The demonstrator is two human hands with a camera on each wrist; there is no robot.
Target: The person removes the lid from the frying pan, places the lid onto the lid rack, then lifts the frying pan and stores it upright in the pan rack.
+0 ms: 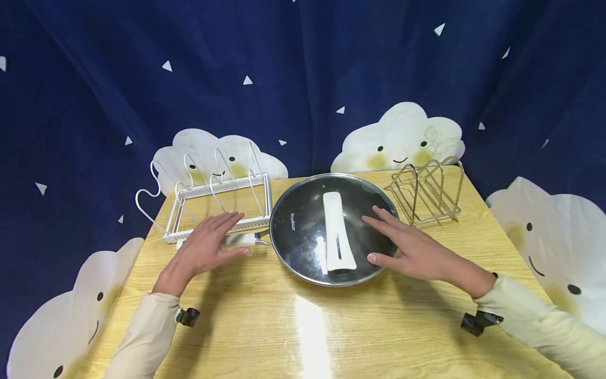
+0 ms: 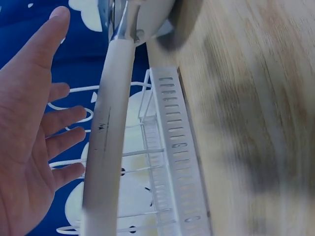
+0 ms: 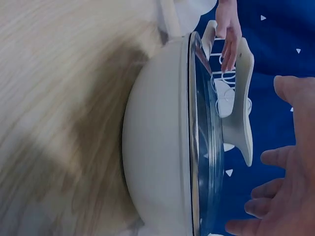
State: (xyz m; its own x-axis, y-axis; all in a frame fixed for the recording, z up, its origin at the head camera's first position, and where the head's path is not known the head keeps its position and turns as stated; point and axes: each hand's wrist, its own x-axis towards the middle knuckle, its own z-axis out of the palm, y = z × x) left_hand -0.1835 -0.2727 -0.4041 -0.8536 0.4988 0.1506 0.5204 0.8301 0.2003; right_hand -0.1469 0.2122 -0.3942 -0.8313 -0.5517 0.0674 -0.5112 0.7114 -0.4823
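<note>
Flat, spread hands: left hand (image 1: 208, 243) above smooth white pan handle (image 1: 239, 240), right hand (image 1: 411, 246) over domed glass lid (image 1: 307, 221).

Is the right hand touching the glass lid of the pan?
Apart. The right wrist view shows the right hand spread open with blue backdrop showing between its fingers and the glass lid.

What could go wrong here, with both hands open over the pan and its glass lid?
1. The glass lid lies loose on the pan; lifting by the pan handle alone might tip it off.
2. The white rack stands close beside that handle, so the left hand may knock it.
3. The right hand hovers flat, gripping nothing, so the lid is unsecured.
</note>
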